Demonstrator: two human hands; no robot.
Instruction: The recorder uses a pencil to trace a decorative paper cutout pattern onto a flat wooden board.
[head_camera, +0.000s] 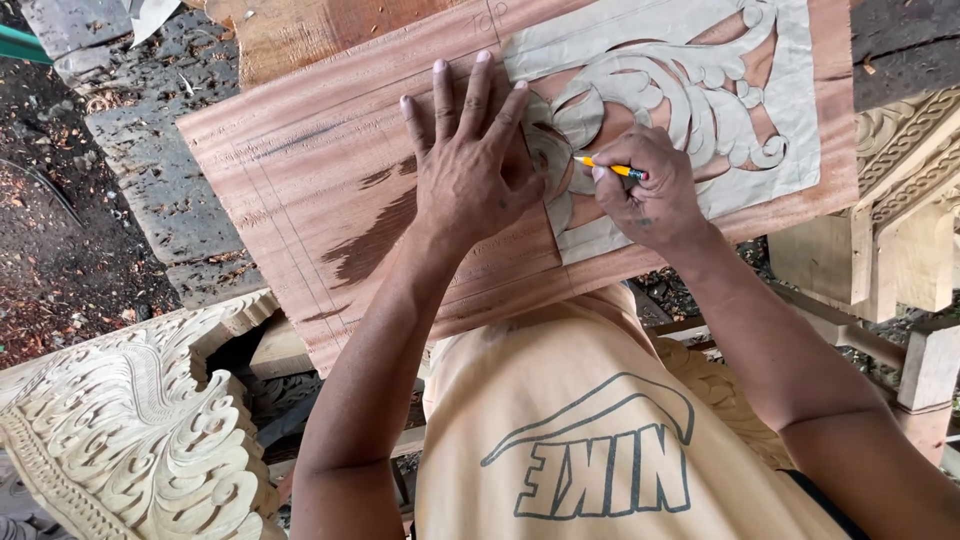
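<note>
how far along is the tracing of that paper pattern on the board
Done: the cut-out paper pattern already lies flat on the reddish board, and faint ruled lines show on the bare wood. In hand: the left hand presses the pattern's edge down while the right hand runs a yellow pencil along a scroll. Left: how much outline is drawn cannot be told; the board shows no carving.

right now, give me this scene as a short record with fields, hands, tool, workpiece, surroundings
left hand: left hand spread flat, palm down, on the reddish wooden board, touching the edge of the paper stencil
right hand: right hand gripping a yellow pencil, tip at the stencil's cut edge
workpiece: board lies tilted across the view; pale scroll-pattern stencil covers its right part
surroundings: finished pale carved panel at lower left, carved furniture piece at right, dirt ground with wood chips
</note>
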